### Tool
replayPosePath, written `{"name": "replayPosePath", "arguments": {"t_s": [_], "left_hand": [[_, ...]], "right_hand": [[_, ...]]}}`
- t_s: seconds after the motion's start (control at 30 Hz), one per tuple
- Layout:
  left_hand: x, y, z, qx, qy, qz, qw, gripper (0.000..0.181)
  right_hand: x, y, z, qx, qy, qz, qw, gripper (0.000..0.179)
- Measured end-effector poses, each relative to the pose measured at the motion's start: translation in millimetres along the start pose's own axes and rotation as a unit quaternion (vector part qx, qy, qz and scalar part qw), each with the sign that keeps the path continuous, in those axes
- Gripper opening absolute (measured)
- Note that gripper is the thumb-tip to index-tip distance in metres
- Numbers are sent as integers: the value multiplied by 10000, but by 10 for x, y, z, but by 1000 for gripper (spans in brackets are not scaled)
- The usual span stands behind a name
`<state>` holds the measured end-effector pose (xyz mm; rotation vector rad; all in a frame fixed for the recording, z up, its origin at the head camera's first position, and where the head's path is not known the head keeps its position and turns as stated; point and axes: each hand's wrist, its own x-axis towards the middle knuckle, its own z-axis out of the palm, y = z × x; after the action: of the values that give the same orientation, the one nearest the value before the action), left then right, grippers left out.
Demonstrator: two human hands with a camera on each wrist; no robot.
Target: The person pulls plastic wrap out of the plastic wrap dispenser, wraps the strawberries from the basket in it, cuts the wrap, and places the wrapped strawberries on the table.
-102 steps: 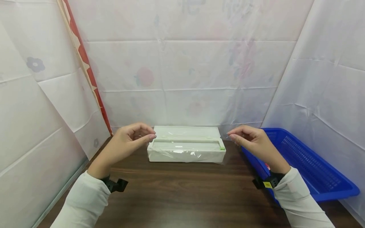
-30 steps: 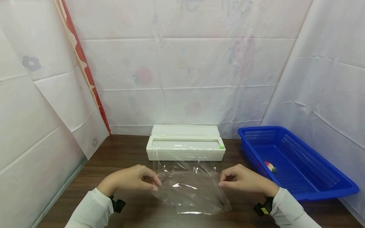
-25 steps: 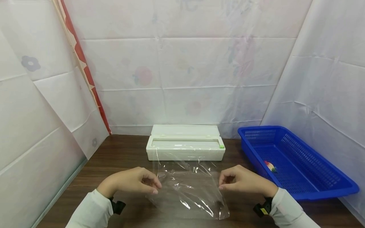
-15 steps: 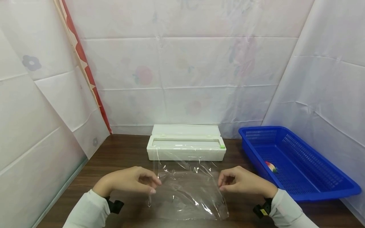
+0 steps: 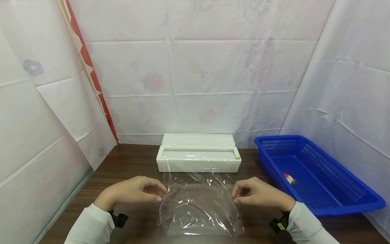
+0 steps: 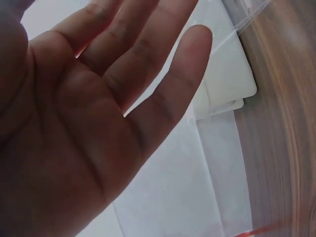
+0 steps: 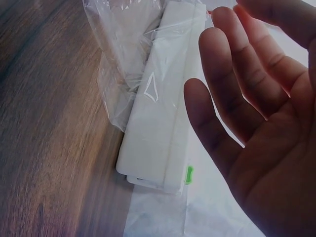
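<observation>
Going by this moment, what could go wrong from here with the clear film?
The clear film is creased, so it may fold over and cling to itself. It overlaps the front of the white box, so if they are joined, which I can't tell, a pull might shift the box. The left hand does not appear to pinch the film, so that side may curl.

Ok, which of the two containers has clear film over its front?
The white box with the green tab: clear film drapes over its front. The blue basket, to its right, shows none.
</observation>
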<state>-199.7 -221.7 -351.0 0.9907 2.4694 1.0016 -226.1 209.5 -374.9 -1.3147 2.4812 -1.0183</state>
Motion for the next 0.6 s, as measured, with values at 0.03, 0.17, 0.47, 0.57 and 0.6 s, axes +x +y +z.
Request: {"name": "replayPosePath", "arguments": {"t_s": [0.03, 0.17, 0.47, 0.57, 0.6], "left_hand": [[-3, -9, -14, 64, 39, -52, 10000, 27], [-32, -55, -71, 234, 168, -204, 9994, 28], [36, -192, -99, 366, 684, -328, 9964, 25], [130, -240, -72, 465, 1060, -174, 9931, 21], [165, -256, -61, 503, 1194, -115, 9915, 19]], "right_hand": [[-2, 10, 3, -30, 27, -4, 10000, 5], [-13, 51, 20, -120, 132, -35, 9998, 8], [2, 50, 10, -353, 277, 42, 9990, 7], [40, 65, 6, -346, 389, 140, 9985, 4], [57, 82, 7, -360, 465, 132, 9982, 4]]}}
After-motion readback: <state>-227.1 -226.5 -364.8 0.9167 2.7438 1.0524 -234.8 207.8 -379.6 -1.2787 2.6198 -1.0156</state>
